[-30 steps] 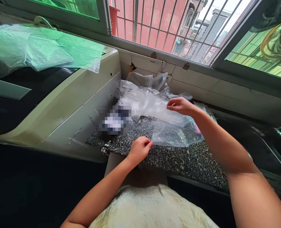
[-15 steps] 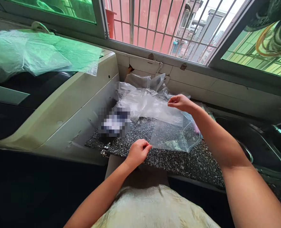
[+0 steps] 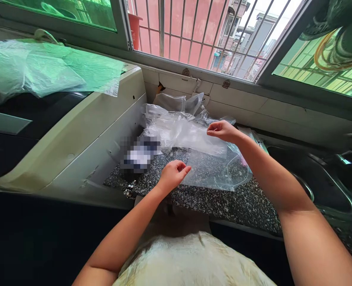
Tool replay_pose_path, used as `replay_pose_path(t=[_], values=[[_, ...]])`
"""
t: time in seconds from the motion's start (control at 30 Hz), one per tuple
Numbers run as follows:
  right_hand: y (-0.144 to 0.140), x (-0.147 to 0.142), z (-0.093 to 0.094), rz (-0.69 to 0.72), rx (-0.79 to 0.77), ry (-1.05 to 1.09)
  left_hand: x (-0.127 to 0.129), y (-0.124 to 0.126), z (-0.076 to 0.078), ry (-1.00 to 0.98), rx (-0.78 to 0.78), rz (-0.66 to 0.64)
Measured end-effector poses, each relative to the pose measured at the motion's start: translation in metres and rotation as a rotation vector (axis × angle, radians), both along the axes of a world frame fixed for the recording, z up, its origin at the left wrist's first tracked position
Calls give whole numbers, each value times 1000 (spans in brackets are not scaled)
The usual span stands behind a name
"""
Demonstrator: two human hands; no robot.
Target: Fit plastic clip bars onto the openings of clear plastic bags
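Observation:
My left hand is at the left edge of a clear plastic bag on the speckled counter. Its fingers curl loosely, the thumb stands a little apart, and nothing shows between them. Farther back, my right hand is above a pile of crumpled clear plastic. Thumb and forefinger there are drawn together in a pinch; whether they hold any film cannot be made out. The bag lies flat, with a curved pale line near its right side. Something pink shows partly beside my right forearm.
A blurred-out dark and white object sits at the counter's left. A large beige appliance with plastic sheets on top stands beyond it. To the right is a dark sink. A barred window is behind.
My left hand has risen slightly along the bag's left edge, and its thumb has parted from the fingers. The right hand holds nearly the same pose. The view has shifted a little.

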State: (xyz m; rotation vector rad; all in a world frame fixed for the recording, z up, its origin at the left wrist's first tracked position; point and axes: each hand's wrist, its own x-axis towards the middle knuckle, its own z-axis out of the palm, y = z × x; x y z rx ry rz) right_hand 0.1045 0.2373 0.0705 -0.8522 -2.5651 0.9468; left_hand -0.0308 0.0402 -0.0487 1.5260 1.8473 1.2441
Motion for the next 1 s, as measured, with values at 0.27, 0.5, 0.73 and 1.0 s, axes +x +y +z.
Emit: replay_pose_path(t=[0.27,0.5,0.73,1.0], values=[[4,2,-3,-21,21,-4,2,9,-8,-286,-3,-85],[3,-2,-10,4,38,-18,2,3,-10,-261,-5,-108],[-1,-3,-5,43,12,-44,-1,-1,-10,-296,40,-162],[-13,-6,-4,92,-28,-51,0,3,-10,-344,12,-139]])
